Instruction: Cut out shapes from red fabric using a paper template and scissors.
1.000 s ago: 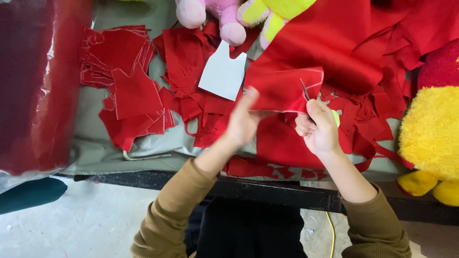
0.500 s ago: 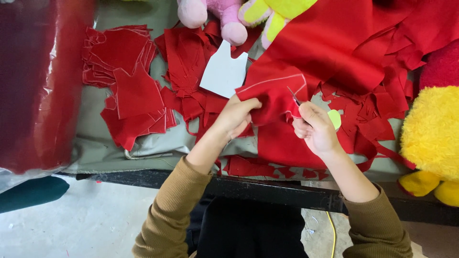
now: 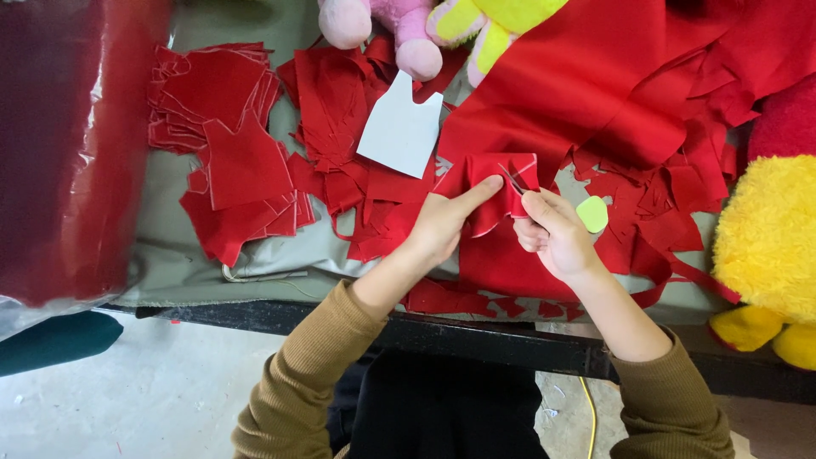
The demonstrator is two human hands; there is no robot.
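My left hand (image 3: 444, 221) pinches a piece of red fabric (image 3: 493, 183) with white chalk lines along its edge, holding it up over the table. My right hand (image 3: 552, 231) grips small scissors (image 3: 513, 180) with a yellow-green handle (image 3: 592, 213); the blades bite into the fabric's upper right edge. A pale grey paper pattern (image 3: 399, 127), shaped like a small vest, lies just up and left of my hands on red scraps.
A stack of cut red pieces (image 3: 229, 144) lies at the left. A big red cloth (image 3: 595, 85) and scraps cover the right. Pink (image 3: 382, 25) and yellow (image 3: 769, 246) plush toys sit at the edges. A dark red roll (image 3: 59, 144) fills the far left.
The fabric piece has been folded smaller and turned between my hands. My left hand has closed in on it, and the scissors have moved along its edge.
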